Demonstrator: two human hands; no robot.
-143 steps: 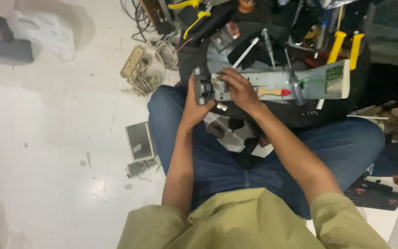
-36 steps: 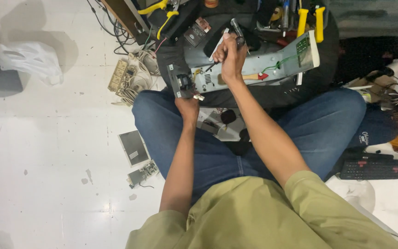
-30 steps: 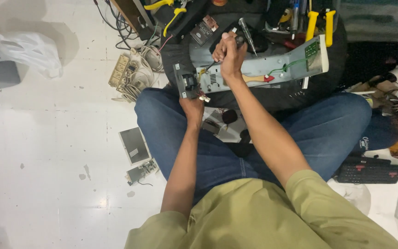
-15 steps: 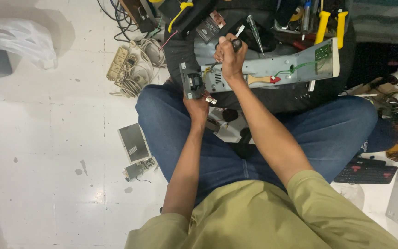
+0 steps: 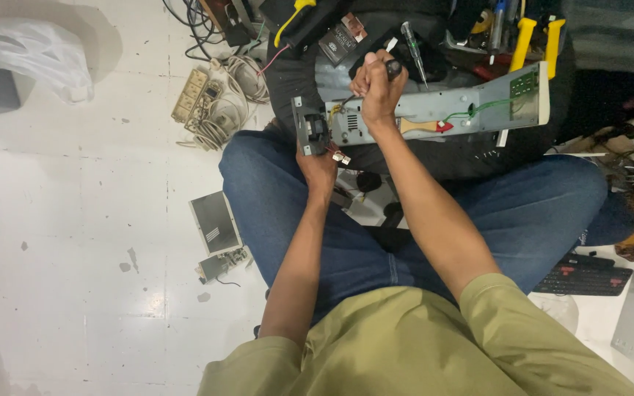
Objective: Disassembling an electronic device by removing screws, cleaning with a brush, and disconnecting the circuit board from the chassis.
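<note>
Top centre, our right hand is fisted around a black screwdriver handle, left hand pinches the grey metal chassis end; it could slip off our lap

Two hands, one grey metal chassis, two yellow-handled pliers, one black keyboard.

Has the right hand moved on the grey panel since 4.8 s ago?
Yes. The right hand left the grey panel face for its upper edge, fisted on a dark tool handle.
</note>
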